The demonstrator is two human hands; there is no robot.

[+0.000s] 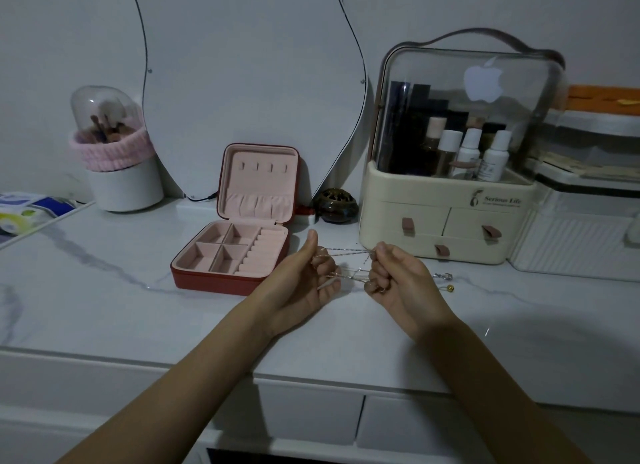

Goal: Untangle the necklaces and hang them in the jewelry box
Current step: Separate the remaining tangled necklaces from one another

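A dim, cool light falls on a plain pale wall (69,30) filling the upper part of the frame, with a wavy-edged frameless mirror (249,82) leaning against it at upper centre. Below runs a white marble-patterned vanity top (104,290) with grey veins, and two white drawer fronts (311,418) show along the lower edge. On the top stand a domed brush holder with a pink band (114,151) at the left, a cream cosmetic organizer with a clear lid (457,158) at the right, and a small dark round pot (335,205) between mirror and organizer.

Thin tangled necklaces (348,262) stretched taut beside the open, red jewelry box (235,252).
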